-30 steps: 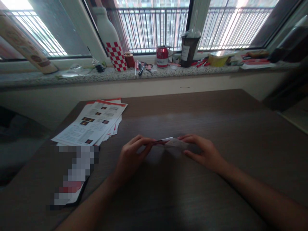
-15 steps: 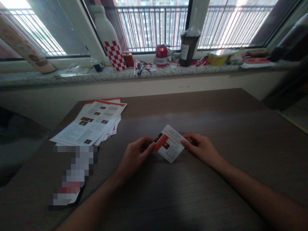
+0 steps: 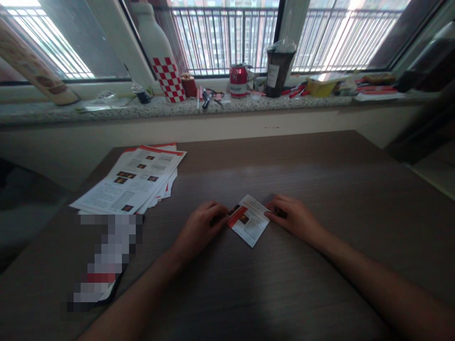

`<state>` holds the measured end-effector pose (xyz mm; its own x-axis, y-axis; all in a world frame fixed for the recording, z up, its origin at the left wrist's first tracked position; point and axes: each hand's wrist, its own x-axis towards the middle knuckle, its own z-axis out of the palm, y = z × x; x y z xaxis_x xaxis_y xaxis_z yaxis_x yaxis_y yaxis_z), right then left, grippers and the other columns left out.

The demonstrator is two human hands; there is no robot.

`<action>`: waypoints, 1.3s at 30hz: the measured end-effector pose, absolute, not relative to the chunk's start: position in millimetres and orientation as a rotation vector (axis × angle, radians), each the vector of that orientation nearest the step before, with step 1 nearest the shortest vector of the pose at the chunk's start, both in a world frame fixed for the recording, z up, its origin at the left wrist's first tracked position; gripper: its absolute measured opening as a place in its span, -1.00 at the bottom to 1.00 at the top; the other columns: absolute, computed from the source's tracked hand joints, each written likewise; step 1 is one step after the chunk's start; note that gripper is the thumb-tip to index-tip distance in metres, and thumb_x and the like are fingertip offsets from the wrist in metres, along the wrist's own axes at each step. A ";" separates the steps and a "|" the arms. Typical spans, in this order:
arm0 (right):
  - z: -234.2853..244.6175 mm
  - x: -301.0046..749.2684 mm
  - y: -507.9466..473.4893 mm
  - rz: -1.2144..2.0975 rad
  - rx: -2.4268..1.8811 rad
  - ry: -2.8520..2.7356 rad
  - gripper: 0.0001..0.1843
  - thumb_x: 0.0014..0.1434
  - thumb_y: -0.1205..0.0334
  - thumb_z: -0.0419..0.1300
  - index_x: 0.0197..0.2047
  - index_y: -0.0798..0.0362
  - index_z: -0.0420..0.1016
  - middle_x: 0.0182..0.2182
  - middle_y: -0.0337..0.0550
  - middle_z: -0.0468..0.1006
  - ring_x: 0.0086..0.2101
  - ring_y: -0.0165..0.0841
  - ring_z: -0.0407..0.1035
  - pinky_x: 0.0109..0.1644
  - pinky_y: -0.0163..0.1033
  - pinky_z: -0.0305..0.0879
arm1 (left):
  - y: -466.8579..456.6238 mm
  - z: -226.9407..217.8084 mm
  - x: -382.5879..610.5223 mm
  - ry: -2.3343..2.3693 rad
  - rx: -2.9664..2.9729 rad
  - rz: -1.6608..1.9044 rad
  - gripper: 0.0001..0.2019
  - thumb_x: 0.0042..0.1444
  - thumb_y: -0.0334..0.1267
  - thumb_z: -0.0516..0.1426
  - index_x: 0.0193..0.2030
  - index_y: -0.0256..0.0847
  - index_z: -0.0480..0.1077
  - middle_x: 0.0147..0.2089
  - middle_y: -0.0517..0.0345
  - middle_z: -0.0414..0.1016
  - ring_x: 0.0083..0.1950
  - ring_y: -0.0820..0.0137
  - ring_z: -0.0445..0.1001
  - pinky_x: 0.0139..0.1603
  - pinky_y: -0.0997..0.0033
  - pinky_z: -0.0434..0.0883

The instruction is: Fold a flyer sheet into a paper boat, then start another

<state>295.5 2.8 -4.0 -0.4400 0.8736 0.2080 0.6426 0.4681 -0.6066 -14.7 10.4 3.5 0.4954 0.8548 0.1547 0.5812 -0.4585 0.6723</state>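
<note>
Between my hands is a folded sheet of printed paper (image 3: pixel 250 222), white with a red band and small dark pictures, turned so that one corner points toward me. My left hand (image 3: pixel 208 220) pinches its left corner between thumb and fingers. At the opposite corner, my right hand (image 3: pixel 289 213) grips the paper the same way. It lies low, at or just above the brown table (image 3: pixel 302 293); whether it fully touches the wood I cannot tell.
On the table's left lies a fanned stack of printed sheets (image 3: pixel 131 180). Nearer me is a pixelated, dark-edged object (image 3: pixel 110 260). The stone windowsill (image 3: pixel 121 113) carries a checkered bottle (image 3: pixel 167 78), a red can (image 3: pixel 238 81), a dark drink cup (image 3: pixel 279 71) and small clutter.
The folded paper has come down slightly toward the table and looks flatter. Both hands keep hold of its corners, the right one shifted a little to the left.
</note>
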 end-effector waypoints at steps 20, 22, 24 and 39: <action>-4.4 297.0 3.0 0.615 -1.148 -2.295 -0.82 0.39 0.13 0.28 -0.02 0.02 0.56 -0.20 -0.11 0.54 -0.21 -0.27 0.44 -0.16 -0.18 0.36 | 9.8 -0.2 -12.8 1.181 2.245 0.655 -0.89 0.37 -0.29 0.20 -0.24 -0.16 0.48 -0.19 0.15 0.45 -0.19 0.32 0.48 -0.20 0.38 0.38; -5.7 296.5 2.8 0.602 -1.145 -2.295 -0.83 0.40 0.15 0.28 -0.01 0.00 0.56 -0.18 -0.10 0.55 -0.18 -0.26 0.46 -0.12 -0.17 0.39 | 10.3 -0.5 -14.4 1.163 2.262 0.646 -0.90 0.39 -0.27 0.19 -0.20 -0.14 0.50 -0.16 0.15 0.47 -0.16 0.32 0.49 -0.15 0.37 0.40; -6.7 296.2 2.3 0.592 -1.124 -2.300 -0.84 0.41 0.16 0.27 0.01 -0.01 0.57 -0.15 -0.09 0.56 -0.15 -0.24 0.47 -0.08 -0.15 0.41 | 10.9 -0.3 -16.2 1.133 2.286 0.627 -0.91 0.41 -0.27 0.17 -0.10 -0.11 0.53 -0.10 0.14 0.49 -0.11 0.31 0.51 -0.10 0.34 0.43; -8.1 297.0 -2.2 0.534 -1.063 -2.364 -0.80 0.47 0.17 0.18 0.07 -0.05 0.58 -0.11 -0.05 0.56 -0.08 -0.20 0.48 -0.03 -0.08 0.44 | 10.4 4.6 -20.6 0.931 2.502 0.643 -0.78 0.38 -0.24 0.24 0.13 -0.06 0.52 0.04 0.03 0.55 0.02 0.22 0.55 0.02 0.18 0.50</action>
